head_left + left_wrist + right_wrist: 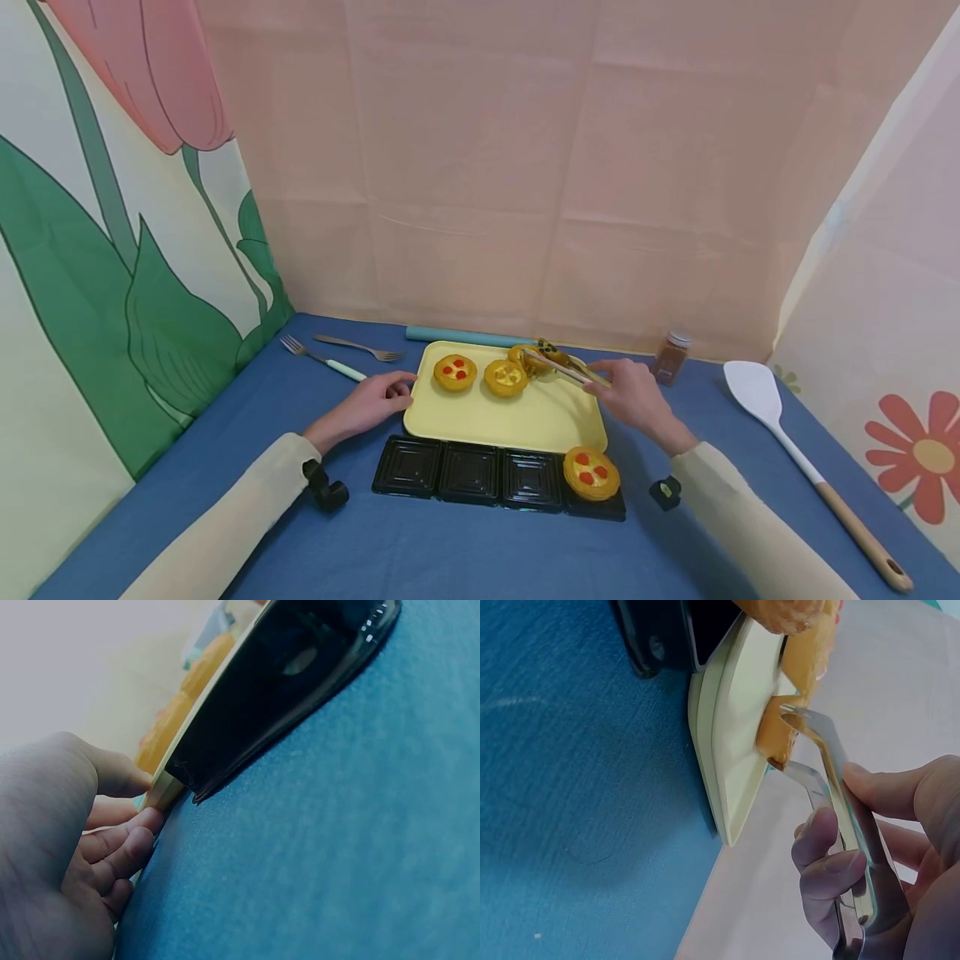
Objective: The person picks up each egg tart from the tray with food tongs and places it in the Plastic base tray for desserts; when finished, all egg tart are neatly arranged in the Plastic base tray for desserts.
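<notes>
My left hand (372, 396) pinches the left rim of a pale yellow tray (495, 421), thumb against the edge in the left wrist view. In my right hand (633, 396) are metal tongs (859, 825), their tips on either side of an egg tart (775, 731) at the tray's back right. Nearby on the tray sit a tart with red pieces (455, 373) and one with yellow pieces (506, 378). In front stands a black compartment tray (468, 472); its rightmost compartment bears another red-topped tart (591, 475). The tongs partly hide the gripped tart in the head view.
Two forks, one with a pale green handle (347, 370) and one darker (360, 345), lie at the back left. A teal strip (468, 337) runs behind the tray. To the right are a capped spice jar (671, 358) and a white spatula (795, 454) with a wooden handle.
</notes>
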`<state>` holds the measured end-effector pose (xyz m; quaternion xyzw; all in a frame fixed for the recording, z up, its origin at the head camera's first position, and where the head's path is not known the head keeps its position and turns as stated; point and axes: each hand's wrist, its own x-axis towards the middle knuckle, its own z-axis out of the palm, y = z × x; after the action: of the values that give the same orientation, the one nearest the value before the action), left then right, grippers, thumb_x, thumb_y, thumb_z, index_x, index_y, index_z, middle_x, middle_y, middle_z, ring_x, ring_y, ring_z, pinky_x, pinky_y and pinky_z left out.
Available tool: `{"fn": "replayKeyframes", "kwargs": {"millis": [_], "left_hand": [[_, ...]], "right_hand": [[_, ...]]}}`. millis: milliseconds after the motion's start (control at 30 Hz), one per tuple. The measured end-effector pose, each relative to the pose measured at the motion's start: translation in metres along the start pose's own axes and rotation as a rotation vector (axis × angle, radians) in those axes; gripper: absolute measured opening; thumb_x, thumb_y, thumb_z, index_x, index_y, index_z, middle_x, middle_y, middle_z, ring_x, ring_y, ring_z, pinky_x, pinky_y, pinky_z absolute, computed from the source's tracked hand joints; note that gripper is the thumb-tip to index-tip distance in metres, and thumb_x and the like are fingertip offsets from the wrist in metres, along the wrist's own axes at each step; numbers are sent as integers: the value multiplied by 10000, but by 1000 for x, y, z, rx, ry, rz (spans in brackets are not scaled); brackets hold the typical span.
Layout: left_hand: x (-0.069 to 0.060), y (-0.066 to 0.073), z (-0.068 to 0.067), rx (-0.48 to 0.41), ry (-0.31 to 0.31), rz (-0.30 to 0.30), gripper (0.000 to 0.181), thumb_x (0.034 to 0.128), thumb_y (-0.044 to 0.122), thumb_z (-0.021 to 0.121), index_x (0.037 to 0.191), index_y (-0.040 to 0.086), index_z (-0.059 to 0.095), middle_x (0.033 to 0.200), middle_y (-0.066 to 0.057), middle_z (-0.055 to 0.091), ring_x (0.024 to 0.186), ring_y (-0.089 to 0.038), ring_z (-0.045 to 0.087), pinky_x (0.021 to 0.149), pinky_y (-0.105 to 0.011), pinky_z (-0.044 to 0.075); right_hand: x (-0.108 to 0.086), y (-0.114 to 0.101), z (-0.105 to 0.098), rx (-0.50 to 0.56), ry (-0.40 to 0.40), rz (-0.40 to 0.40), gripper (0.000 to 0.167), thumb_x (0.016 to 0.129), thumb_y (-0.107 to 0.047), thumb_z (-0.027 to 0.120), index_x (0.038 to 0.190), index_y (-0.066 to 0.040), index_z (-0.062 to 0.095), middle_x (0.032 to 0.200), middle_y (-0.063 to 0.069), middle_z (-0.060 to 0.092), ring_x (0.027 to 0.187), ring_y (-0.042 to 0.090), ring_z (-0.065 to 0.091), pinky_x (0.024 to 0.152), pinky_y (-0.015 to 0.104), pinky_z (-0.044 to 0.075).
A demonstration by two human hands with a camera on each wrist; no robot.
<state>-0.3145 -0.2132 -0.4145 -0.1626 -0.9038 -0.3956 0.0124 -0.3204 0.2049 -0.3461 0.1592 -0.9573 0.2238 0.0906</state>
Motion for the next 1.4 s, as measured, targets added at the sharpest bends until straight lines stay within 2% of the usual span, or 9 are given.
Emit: {"fn": "replayKeyframes", "kwargs": {"millis": [133, 533, 800, 1000, 1233, 1400], "left_hand": [[0, 0, 0, 6, 1, 8, 450, 985, 158, 620, 1384, -40, 555, 964, -26, 632, 830, -174, 565, 782, -361, 459], [-1, 0, -1, 5, 6, 20, 447, 983, 152, 621, 1377, -49, 556, 963, -32, 630, 825, -171, 561, 774, -361, 457], [0, 0, 0, -1, 8, 13, 445, 984, 151, 622, 1380, -39, 558, 963, -34, 627, 831, -179, 560, 779, -358, 454], [0, -1, -1, 1, 7, 8, 446, 987, 149, 620, 1386, -41, 552, 970, -38, 631, 832, -182, 559, 780, -363, 454], [0, -1, 0, 8, 2, 2, 448, 990, 158, 618, 1391, -32, 552, 969, -27, 632, 833, -175, 561, 786, -365, 459], [0, 1, -1, 11, 9, 10, 446, 986, 147, 618, 1383, -43, 553, 967, -37, 632, 831, -181, 561, 779, -371, 457]], "right_hand": [[-1, 1, 1, 1, 13, -6, 385, 942, -193, 722, 1270, 5, 689, 701, 71, 680, 386, 169, 402, 435, 328, 366], [-3, 1, -2, 20, 28, 13, 374, 944, -185, 720, 1266, 0, 689, 564, 8, 553, 392, 178, 404, 421, 320, 350], [-8, 0, -6, 31, 53, 2, 376, 937, -197, 726, 1258, -4, 695, 757, 48, 699, 420, 174, 445, 429, 325, 355], [-15, 0, -12, 22, 71, -15, 377, 939, -204, 723, 1263, -11, 694, 583, 3, 593, 395, 172, 389, 418, 318, 324], [-27, 2, -18, 4, 88, -21, 381, 932, -195, 724, 1260, -5, 693, 709, 5, 608, 442, 174, 428, 442, 330, 352], [-37, -1, -22, 0, 85, -15, 378, 937, -200, 724, 1269, -23, 694, 650, 4, 546, 427, 172, 411, 422, 313, 324]]}}
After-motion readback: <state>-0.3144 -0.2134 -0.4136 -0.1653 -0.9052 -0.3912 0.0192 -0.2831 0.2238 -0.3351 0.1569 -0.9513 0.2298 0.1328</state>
